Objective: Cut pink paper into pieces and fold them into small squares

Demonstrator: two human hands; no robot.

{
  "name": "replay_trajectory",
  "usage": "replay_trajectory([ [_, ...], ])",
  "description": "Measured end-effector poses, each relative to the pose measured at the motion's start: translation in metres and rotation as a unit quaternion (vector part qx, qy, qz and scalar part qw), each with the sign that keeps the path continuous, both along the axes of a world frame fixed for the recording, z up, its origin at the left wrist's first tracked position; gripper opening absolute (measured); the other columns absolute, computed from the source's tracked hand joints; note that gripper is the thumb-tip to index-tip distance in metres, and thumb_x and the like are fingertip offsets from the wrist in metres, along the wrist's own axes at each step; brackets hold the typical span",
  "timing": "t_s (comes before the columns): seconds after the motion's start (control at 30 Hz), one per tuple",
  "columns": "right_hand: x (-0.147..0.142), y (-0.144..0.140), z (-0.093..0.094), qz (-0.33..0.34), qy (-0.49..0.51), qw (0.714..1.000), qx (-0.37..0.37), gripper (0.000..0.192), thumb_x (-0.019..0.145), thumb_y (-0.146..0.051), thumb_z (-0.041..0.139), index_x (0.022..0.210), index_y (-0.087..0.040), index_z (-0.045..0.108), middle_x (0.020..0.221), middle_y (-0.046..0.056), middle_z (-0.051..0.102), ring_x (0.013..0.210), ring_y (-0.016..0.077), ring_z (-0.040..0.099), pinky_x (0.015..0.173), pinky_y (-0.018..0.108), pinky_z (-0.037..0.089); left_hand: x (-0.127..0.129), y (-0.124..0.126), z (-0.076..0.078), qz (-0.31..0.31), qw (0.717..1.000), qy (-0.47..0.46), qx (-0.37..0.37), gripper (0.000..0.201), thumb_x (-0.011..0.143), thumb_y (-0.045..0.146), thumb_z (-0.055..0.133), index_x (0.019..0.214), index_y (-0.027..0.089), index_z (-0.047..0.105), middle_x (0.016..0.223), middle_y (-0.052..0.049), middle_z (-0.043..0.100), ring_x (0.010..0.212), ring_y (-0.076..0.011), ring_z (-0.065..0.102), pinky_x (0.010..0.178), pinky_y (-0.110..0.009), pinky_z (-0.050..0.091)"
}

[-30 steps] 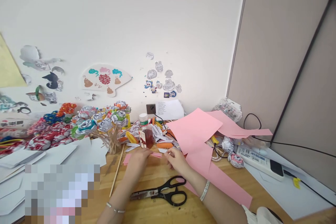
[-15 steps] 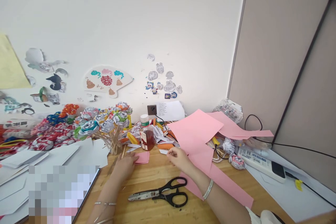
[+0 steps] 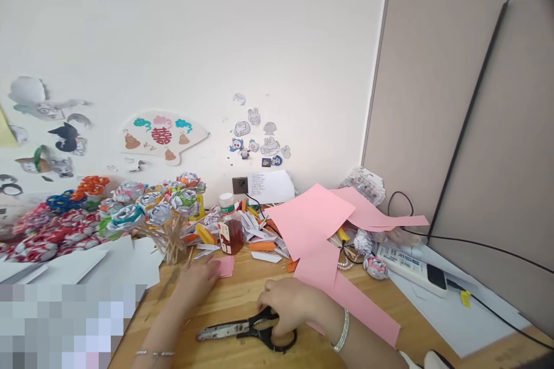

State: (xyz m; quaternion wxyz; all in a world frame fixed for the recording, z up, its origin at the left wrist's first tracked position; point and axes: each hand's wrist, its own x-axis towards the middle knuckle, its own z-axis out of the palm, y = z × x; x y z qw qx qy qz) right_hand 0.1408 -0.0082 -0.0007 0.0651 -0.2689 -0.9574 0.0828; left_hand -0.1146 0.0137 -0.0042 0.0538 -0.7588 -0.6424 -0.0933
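Note:
My left hand (image 3: 199, 275) rests flat on the wood table, its fingertips on the left edge of a small stack of pink paper squares (image 3: 227, 266). To the right, my right hand (image 3: 289, 300) is over the black handles of a pair of scissors (image 3: 225, 330), with fingers curled at the loops. The scissors lie on the table, blades shut and pointing left. Large pink paper sheets (image 3: 312, 213) and strips lie beyond and beside my right forearm. Behind the small stack stands a jar with a white lid (image 3: 231, 230).
Paper flowers on sticks (image 3: 168, 213) and white sheets (image 3: 95, 268) crowd the left. A blurred-out screen (image 3: 64, 326) lies at the front left. Paper scraps (image 3: 259, 228) are heaped along the wall. A power strip (image 3: 411, 270) with a cable lies at right.
My right hand has come down and toward me from beside the pink sheets onto the scissors' handles. My left hand stays by the small pink stack. The view has swung slightly right.

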Motion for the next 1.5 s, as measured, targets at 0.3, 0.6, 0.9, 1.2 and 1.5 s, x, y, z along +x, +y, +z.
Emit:
replay_trajectory([
  [0.3, 0.082, 0.064, 0.015, -0.415, 0.235, 0.876, 0.068, 0.040, 0.056, -0.001, 0.053, 0.094, -0.013, 0.059, 0.088, 0.011, 0.061, 0.084, 0.0217, 0.052, 0.069, 0.027, 0.034, 0.032, 0.000, 0.005, -0.074, 0.993, -0.015, 0.095, 0.028, 0.078, 0.022, 0.039, 0.093, 0.020, 0.064, 0.113, -0.012, 0.059, 0.109, -0.0274, 0.048, 0.098, -0.049, 0.022],
  [0.6, 0.110, 0.087, 0.004, -0.385, 0.386, 0.838, 0.016, 0.014, 0.063, -0.019, 0.054, 0.050, -0.017, 0.048, 0.050, -0.004, 0.046, 0.052, 0.0127, 0.041, 0.052, 0.023, 0.029, 0.066, -0.006, 0.001, -0.155, 0.975, -0.133, 0.081, 0.030, 0.080, 0.028, 0.040, 0.096, 0.020, 0.063, 0.107, -0.010, 0.062, 0.101, -0.0237, 0.053, 0.094, -0.044, 0.031],
  [0.9, 0.104, 0.079, 0.021, -0.310, 0.602, 0.733, -0.062, 0.027, 0.073, -0.041, 0.048, 0.078, -0.015, 0.051, 0.076, 0.004, 0.057, 0.067, 0.0164, 0.051, 0.059, 0.025, 0.039, 0.094, -0.012, -0.005, -0.117, 0.846, -0.514, -0.075, 0.050, 0.076, 0.047, 0.042, 0.115, 0.018, 0.049, 0.116, -0.009, 0.058, 0.108, -0.0211, 0.051, 0.095, -0.039, 0.036],
  [1.2, 0.064, 0.068, 0.014, -0.244, 0.619, 0.725, -0.180, 0.026, 0.071, -0.040, 0.053, 0.077, -0.015, 0.055, 0.074, 0.003, 0.060, 0.066, 0.0162, 0.054, 0.058, 0.025, 0.042, 0.096, -0.007, -0.003, 0.023, 0.762, -0.644, -0.055, 0.056, 0.076, 0.038, 0.052, 0.122, 0.010, 0.036, 0.126, -0.017, 0.047, 0.111, -0.0203, 0.048, 0.090, -0.030, 0.042],
  [1.5, 0.052, 0.067, 0.008, -0.277, 0.618, 0.719, -0.157, 0.026, 0.066, -0.041, 0.058, 0.063, -0.015, 0.056, 0.066, 0.002, 0.057, 0.067, 0.0180, 0.051, 0.061, 0.027, 0.039, 0.090, -0.015, 0.001, -0.004, 0.722, -0.688, -0.081, 0.042, 0.072, 0.045, 0.055, 0.097, 0.011, 0.059, 0.089, -0.011, 0.069, 0.091, -0.0239, 0.061, 0.080, -0.037, 0.048],
])
